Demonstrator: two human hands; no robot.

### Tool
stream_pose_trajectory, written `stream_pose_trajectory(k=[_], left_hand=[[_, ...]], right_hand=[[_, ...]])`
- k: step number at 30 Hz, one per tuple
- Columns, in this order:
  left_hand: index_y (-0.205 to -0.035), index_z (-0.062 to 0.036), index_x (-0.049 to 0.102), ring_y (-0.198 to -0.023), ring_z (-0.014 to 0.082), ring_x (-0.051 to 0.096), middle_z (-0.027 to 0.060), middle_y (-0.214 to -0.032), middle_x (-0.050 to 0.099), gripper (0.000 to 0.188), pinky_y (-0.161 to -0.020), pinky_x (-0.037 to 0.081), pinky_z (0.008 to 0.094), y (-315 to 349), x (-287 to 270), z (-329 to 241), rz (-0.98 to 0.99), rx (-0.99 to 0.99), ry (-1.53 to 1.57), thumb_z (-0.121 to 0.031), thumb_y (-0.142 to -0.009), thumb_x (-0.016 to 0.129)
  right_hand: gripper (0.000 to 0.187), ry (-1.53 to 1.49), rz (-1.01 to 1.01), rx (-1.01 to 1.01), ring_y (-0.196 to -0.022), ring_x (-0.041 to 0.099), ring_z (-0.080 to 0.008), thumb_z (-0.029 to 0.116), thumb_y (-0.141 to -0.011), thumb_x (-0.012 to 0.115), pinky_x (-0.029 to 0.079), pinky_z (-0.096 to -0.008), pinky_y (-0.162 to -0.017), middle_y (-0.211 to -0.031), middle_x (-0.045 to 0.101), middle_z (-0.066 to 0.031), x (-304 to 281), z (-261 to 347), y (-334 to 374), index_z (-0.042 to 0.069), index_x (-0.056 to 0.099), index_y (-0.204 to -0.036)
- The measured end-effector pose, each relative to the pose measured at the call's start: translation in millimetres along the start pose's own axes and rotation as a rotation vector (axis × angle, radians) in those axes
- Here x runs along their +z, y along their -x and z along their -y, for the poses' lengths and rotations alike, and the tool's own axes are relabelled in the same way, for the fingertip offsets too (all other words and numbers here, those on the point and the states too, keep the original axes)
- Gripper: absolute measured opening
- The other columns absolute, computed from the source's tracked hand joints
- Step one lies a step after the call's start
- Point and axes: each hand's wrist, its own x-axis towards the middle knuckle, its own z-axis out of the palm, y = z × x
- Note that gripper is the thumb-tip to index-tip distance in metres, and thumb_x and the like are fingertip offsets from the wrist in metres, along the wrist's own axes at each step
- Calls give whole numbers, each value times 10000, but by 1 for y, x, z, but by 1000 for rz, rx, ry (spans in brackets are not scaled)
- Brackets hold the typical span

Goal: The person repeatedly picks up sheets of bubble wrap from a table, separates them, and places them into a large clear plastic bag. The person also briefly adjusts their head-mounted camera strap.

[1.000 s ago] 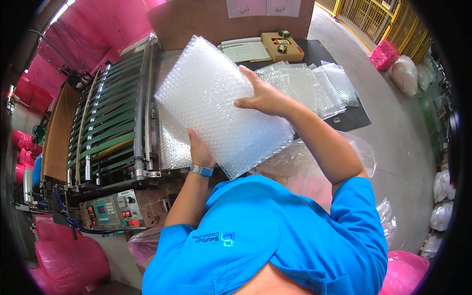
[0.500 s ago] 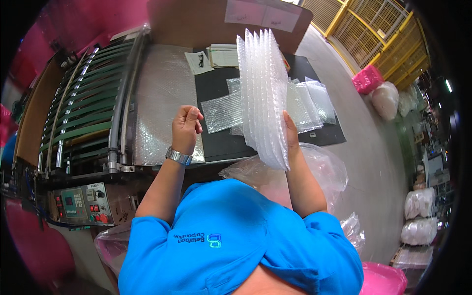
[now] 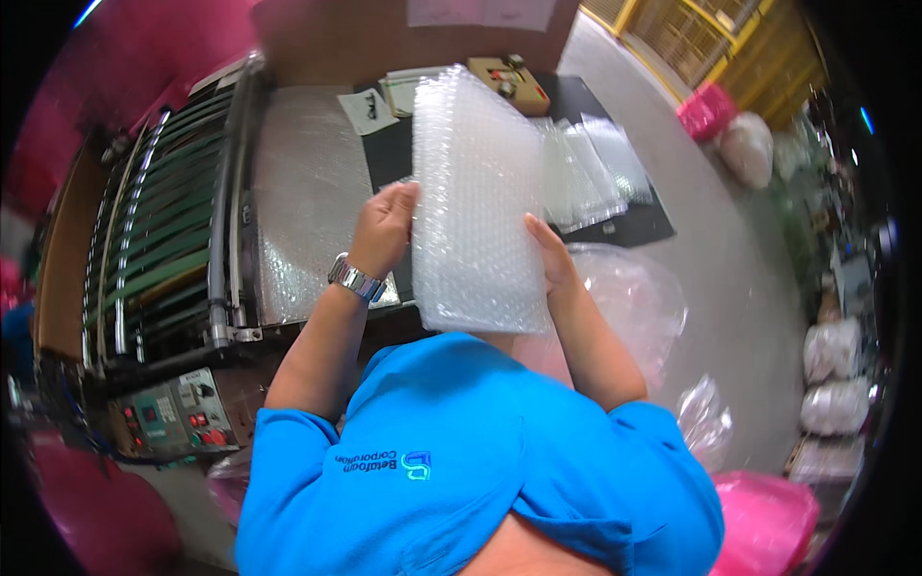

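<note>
A stack of clear bubble-wrap bags [image 3: 480, 206] is held up in front of my chest, its broad face turned toward me. My right hand [image 3: 552, 254] grips its right edge, thumb on the near face and the fingers hidden behind. At the left edge my left hand [image 3: 384, 226] is closed, with a metal watch [image 3: 356, 277] on its wrist. Its thumb lies at the stack's edge, and some fingertips are hidden. More bubble-wrap bags [image 3: 581, 173] lie loosely overlapped on the black table mat [image 3: 648, 226], behind and to the right.
Left of the table stands a machine with green belts [image 3: 173, 211] and a control panel [image 3: 178, 413]. A bubble-wrap sheet [image 3: 312, 182] covers the table's left part. Papers [image 3: 368, 111] and a brown box [image 3: 509, 84] sit at the back. Clear plastic [image 3: 624, 307] bulges beside my right arm.
The fanned stack has turned from edge-on to broad face toward me and squared up. My left hand has moved right, from apart to its left edge. The brown box has come into view.
</note>
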Motion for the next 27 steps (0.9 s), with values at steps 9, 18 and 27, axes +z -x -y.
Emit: stream_pose_trajectory(k=[9,18,27], left_hand=[[-948,-100,508,-636,91,532,24,-802,552,230,-533,430,232,45,4,110,64,-615,-3,-302,-843,534],[-1285,21,301,-1201,364,339,255,-1311,307,879,-979,322,387,108,95,244,488,-796,-662,-436,-643,692],[-1269,21,320,-1158,300,413,207,-1267,392,706,-962,359,395,134,155,278,262,-1309,421,-296,-715,620]], right_hand=[[553,21,-620,-553,-1061,494,-277,385,-842,511,402,-393,-921,-1184,494,-131,-76,55,84,11,397,-1233],[563,-293,-619,-588,-1176,375,-320,369,-844,459,314,-478,-977,-1264,418,-151,-107,36,151,24,341,-1272],[665,192,-522,31,-979,511,-255,255,-702,662,451,-366,-818,-1152,458,-143,-133,-93,106,46,329,-1238]])
